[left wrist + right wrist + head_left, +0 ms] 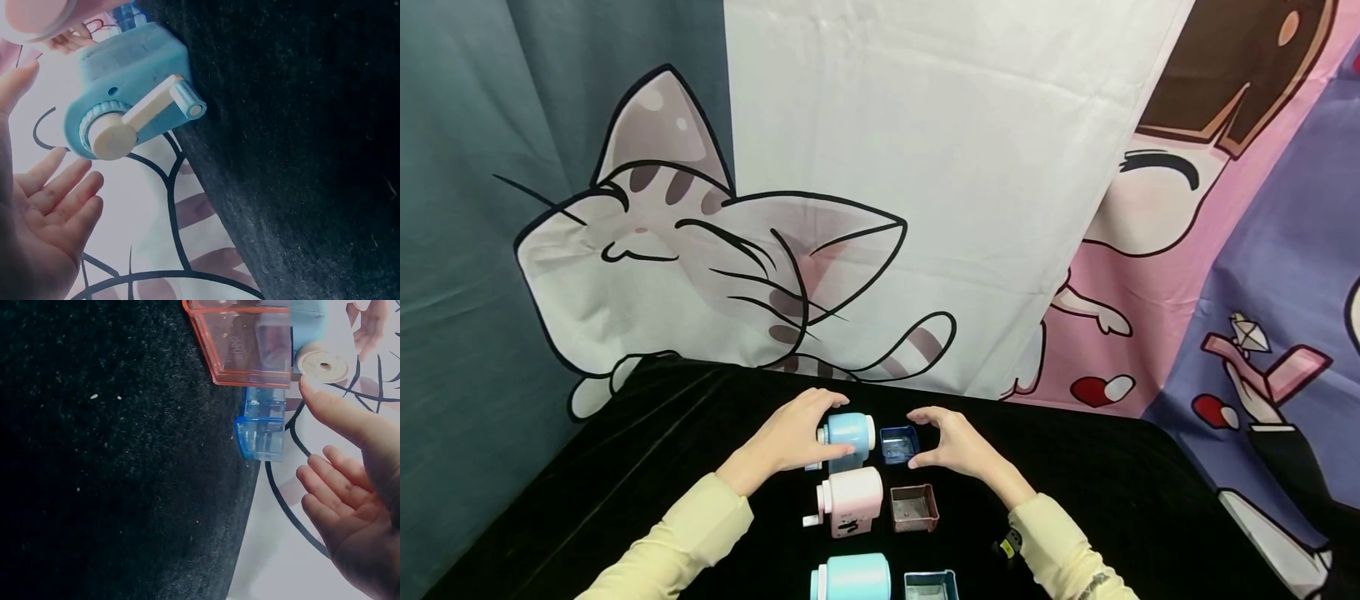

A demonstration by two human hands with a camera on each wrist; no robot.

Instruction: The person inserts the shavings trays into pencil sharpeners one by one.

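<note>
At the back of the row stands a blue crank pencil sharpener [848, 427]. My left hand [792, 433] is beside it with fingers spread, the thumb overlapping its front in the head view. The left wrist view shows the sharpener's pale crank handle [150, 107] facing that hand, with a gap between palm and crank. To the sharpener's right lies a clear blue shavings drawer [899, 446], out of its body. Thumb and fingers apart, my right hand [958, 448] is just right of this drawer, holding nothing.
Nearer me come a pink pencil sharpener [861, 493] with a clear reddish drawer [914, 508], then a turquoise sharpener [852, 577] with a clear teal drawer [931, 585]. All rest on a black cloth-covered table [1097, 492]. A printed cartoon curtain [955, 192] hangs behind.
</note>
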